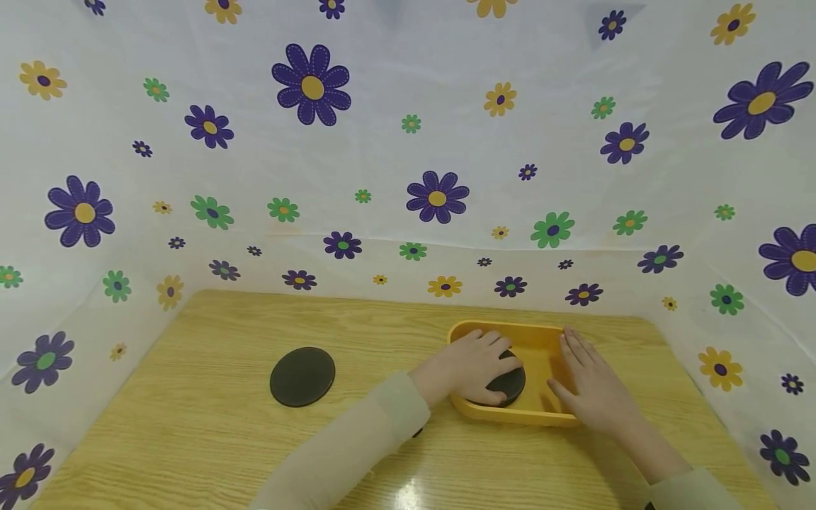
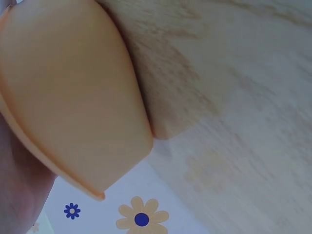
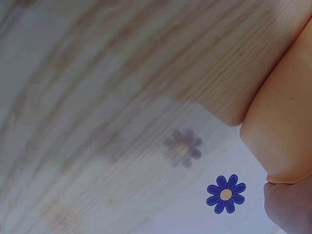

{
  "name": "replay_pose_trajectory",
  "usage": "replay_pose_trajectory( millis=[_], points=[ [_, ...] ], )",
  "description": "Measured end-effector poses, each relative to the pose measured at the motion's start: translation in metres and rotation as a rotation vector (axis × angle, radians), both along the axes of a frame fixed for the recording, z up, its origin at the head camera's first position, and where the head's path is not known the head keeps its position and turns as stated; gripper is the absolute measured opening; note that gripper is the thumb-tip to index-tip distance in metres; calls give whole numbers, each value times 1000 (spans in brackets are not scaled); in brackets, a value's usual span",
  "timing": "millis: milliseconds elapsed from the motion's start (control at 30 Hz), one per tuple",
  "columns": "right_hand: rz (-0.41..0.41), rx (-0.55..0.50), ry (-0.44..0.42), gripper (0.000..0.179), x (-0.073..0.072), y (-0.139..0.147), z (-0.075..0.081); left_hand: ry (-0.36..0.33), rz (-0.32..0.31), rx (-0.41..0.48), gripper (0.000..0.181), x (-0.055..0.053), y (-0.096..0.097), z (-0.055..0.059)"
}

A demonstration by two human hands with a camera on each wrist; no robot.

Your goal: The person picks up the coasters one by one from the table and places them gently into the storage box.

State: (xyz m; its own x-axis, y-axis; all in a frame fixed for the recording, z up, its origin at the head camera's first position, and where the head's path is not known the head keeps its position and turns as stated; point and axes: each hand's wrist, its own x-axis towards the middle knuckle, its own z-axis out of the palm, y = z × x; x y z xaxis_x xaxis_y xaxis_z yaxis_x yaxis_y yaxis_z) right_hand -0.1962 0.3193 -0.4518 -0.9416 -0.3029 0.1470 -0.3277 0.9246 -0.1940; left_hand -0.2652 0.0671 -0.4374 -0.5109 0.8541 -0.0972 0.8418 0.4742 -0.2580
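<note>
A yellow-orange tray [image 1: 529,418] with raised walls sits on the right half of the table. Inside its left part is a round black disc [image 1: 511,382], partly hidden under my left hand [image 1: 468,365]. That hand grips the disc from above, its fingers spread over the far side and the thumb at the near edge. My right hand [image 1: 599,389] rests on the tray's right rim, fingers straight along it and thumb over the inside. The left wrist view shows the tray's outer wall [image 2: 73,92]; another stretch of wall [image 3: 282,112] appears in the right wrist view.
A second flat black disc [image 1: 302,377] lies on the wooden table [image 1: 223,439], left of the tray. White cloth [image 1: 382,156] printed with purple, yellow and green flowers walls in the back and both sides.
</note>
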Motion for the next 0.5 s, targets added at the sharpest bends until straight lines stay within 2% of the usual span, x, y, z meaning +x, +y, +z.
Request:
replay_pose_trajectory(
  millis=[300, 500],
  points=[
    [-7, 10, -15, 83, -1, -1, 2, 21, 0, 61, 67, 4, -15, 12],
    [11, 8, 13, 82, -1, 1, 1, 44, 10, 70, 66, 8, -31, 25]
  ],
)
